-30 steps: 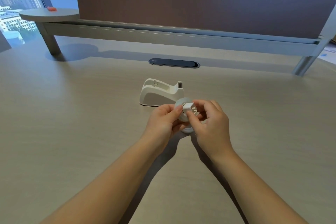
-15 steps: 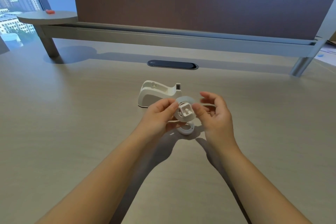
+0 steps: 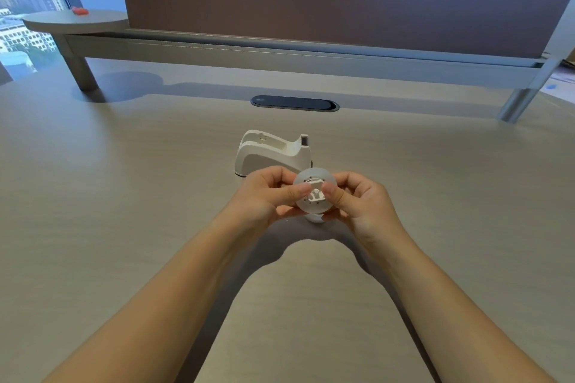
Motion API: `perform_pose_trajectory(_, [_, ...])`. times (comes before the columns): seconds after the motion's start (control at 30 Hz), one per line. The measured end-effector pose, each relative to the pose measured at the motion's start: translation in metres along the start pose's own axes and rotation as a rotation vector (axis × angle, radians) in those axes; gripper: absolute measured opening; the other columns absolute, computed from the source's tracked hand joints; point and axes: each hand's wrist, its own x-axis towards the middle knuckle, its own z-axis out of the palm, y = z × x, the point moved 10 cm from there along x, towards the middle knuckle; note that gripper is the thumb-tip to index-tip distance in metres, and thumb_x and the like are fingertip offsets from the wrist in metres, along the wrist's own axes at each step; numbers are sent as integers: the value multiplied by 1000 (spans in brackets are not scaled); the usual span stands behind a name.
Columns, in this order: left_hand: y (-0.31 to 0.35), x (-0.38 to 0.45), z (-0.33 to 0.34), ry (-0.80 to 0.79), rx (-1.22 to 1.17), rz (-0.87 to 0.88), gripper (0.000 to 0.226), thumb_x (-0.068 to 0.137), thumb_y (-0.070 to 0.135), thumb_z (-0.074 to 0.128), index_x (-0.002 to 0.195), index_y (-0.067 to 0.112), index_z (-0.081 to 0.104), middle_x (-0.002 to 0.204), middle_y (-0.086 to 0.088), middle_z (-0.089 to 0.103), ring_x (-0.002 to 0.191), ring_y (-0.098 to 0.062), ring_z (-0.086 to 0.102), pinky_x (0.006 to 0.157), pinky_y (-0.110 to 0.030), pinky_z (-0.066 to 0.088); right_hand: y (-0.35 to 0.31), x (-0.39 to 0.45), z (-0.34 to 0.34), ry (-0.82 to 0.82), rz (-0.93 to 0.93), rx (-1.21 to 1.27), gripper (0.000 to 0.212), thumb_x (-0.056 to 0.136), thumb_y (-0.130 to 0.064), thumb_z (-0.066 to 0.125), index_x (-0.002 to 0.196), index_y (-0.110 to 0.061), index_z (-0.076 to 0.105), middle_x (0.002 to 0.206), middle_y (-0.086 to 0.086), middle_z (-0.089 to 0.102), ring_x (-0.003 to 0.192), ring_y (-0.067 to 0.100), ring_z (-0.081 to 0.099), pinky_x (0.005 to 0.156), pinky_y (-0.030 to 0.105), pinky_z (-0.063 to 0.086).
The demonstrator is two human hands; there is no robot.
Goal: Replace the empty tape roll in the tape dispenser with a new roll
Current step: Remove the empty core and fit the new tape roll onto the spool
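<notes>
A white tape dispenser (image 3: 273,154) stands on the desk, its roll bay empty. Just in front of it, both hands hold a translucent tape roll (image 3: 314,176) with a white plastic hub (image 3: 315,194) in its centre. My left hand (image 3: 264,193) grips the roll's left side, thumb pressed on the hub. My right hand (image 3: 357,199) grips the right side, its thumb also on the hub. Below the roll, a small white ring (image 3: 315,219) lies on the desk, mostly hidden by the hands.
The beige desk (image 3: 124,211) stretches wide on both sides. A dark oval cable port (image 3: 295,102) sits behind the dispenser. Farther back runs a metal rail (image 3: 295,56) under a brown partition. A round shelf (image 3: 74,20) with a small red object is at far left.
My right hand, open half a second ago, has closed on the roll again. The roll now faces me flat with both thumbs on the hub.
</notes>
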Motion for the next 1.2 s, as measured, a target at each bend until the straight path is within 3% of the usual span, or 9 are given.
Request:
perform_pose_trajectory(0.2, [5, 2, -4, 35, 61, 74, 9, 73, 2, 60, 67, 8, 57, 52, 3, 63, 53, -8, 64, 52, -18, 54, -11, -1, 1, 17, -80, -74, 11, 77, -12, 60, 69, -20, 59, 67, 0, 62, 54, 1, 61, 52, 14, 52])
perform_pose_trajectory(0.37, [14, 1, -4, 87, 170, 160, 11, 75, 3, 60, 67, 10, 56, 67, -10, 58, 58, -11, 62, 58, -19, 56, -16, -3, 0, 51, -146, -117, 14, 78, -12, 59, 68, -23, 58, 68, -2, 61, 56, 3, 61, 54, 15, 52])
perform_pose_trajectory(0.7, [22, -3, -7, 185, 301, 267, 12, 76, 7, 61, 67, 14, 56, 72, -14, 58, 72, -25, 57, 63, -22, 55, -20, -3, 1, 64, -190, -185, 14, 79, -14, 58, 69, -24, 57, 68, -3, 60, 60, 2, 60, 55, 13, 50])
perform_pose_trajectory(0.87, [13, 2, -3, 100, 155, 157, 5, 79, 9, 56, 79, 10, 62, 75, -6, 63, 70, -13, 63, 64, -18, 56, -21, -5, 2, 62, -179, -184, 5, 79, -21, 58, 76, -25, 59, 75, 2, 64, 74, 19, 62, 66, 26, 54])
perform_pose_trajectory(0.97, [3, 3, -5, 68, -27, 55, 12, 83, 11, 50, 90, 9, 60, 83, -6, 63, 70, -10, 64, 60, -16, 55, -22, -6, 5, 44, -176, -105, 14, 84, -20, 50, 83, -31, 58, 78, -5, 64, 70, 6, 64, 63, 18, 54])
perform_pose_trajectory(1.03, [-3, 2, -9, 77, -136, -14, 11, 85, 12, 48, 89, 12, 58, 81, -4, 61, 61, -7, 64, 53, -14, 53, -22, -6, 1, 56, -170, -86, 21, 87, -17, 44, 88, -35, 55, 76, -4, 62, 66, 5, 62, 59, 12, 52])
perform_pose_trajectory(1.2, [-10, -1, -2, 8, -251, -134, 11, 85, 10, 46, 81, 9, 56, 74, -6, 57, 47, -5, 60, 44, -12, 51, -26, -6, 3, 11, -204, -226, 41, 85, -4, 47, 100, -42, 48, 93, -5, 58, 83, 1, 58, 71, 10, 51])
